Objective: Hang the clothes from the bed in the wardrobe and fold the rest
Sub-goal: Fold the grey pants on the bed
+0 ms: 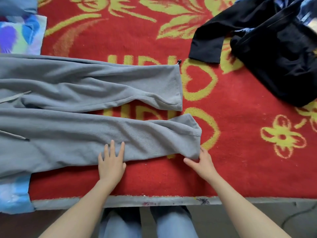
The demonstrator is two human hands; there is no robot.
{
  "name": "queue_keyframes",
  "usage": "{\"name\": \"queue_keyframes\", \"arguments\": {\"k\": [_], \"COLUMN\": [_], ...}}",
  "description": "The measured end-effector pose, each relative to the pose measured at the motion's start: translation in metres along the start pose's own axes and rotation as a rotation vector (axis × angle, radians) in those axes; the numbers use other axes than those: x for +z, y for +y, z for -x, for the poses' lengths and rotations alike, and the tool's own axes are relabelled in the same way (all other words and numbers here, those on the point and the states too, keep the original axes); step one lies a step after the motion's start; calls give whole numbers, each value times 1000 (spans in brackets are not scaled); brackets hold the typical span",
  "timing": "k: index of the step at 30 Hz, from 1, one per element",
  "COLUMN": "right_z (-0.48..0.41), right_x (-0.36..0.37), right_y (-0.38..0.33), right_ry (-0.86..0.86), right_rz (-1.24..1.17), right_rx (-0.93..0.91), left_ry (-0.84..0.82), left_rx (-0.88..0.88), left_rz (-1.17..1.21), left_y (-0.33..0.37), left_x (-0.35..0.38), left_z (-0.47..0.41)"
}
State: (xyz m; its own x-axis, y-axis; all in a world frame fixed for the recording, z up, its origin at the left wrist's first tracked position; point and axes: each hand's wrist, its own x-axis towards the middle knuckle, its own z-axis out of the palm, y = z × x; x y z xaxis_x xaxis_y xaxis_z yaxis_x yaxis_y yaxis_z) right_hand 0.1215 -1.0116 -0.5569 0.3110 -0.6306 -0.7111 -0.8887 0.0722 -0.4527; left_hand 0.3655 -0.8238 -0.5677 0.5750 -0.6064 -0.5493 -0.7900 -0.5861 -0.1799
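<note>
Grey trousers [82, 117] lie flat on the red blanket [240, 134]. My left hand [112, 162], fingers spread, pins the near leg; my right hand [201, 162] pinches its cuff. Best: pull taut, align legs before folding.

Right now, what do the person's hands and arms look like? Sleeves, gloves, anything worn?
Both hands are bare: no gloves, rings or watch visible on the left hand or the right hand. Both forearms are uncovered as far as the frame's lower edge, so any sleeves end out of view. Fingernails look short and unpainted. Below, between the arms, light blue jeans cover the legs.
</note>
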Motion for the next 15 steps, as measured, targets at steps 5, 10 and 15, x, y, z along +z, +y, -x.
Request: {"name": "queue_keyframes", "arguments": {"k": [5,10,15], "right_z": [-3,4,29], "right_x": [10,-26,-39], "right_y": [-4,-26,0], "right_ry": [146,382,304], "right_rz": [219,-648,-158], "right_rx": [-61,10,27], "left_ry": [66,386,371], "left_rx": [63,250,357], "left_rz": [48,180,70], "left_y": [-24,-48,-58], "left_x": [-6,-13,4], "left_z": [1,12,38]}}
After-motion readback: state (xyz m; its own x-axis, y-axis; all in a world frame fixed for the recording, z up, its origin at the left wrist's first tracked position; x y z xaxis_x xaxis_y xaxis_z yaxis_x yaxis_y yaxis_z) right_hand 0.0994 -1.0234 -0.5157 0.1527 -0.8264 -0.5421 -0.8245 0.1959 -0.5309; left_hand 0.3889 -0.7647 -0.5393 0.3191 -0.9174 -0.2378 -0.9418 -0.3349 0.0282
